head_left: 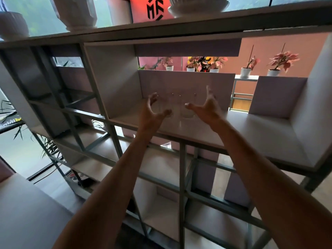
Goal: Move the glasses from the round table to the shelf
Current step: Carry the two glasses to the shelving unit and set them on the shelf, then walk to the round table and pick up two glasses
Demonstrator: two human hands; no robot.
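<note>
Fingers splayed flanking glasses, inside shelf edge

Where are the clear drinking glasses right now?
Head view, centre: the two clear drinking glasses stand side by side on the floor of the white shelf cubby, between the open left hand and right hand.

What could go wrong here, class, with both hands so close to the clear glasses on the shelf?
1. The glasses stand side by side; a knock from the left hand or right hand, spread close beside them, might tip one.
2. They barely show against the pale shelf, so a reach could misjudge them.
</note>
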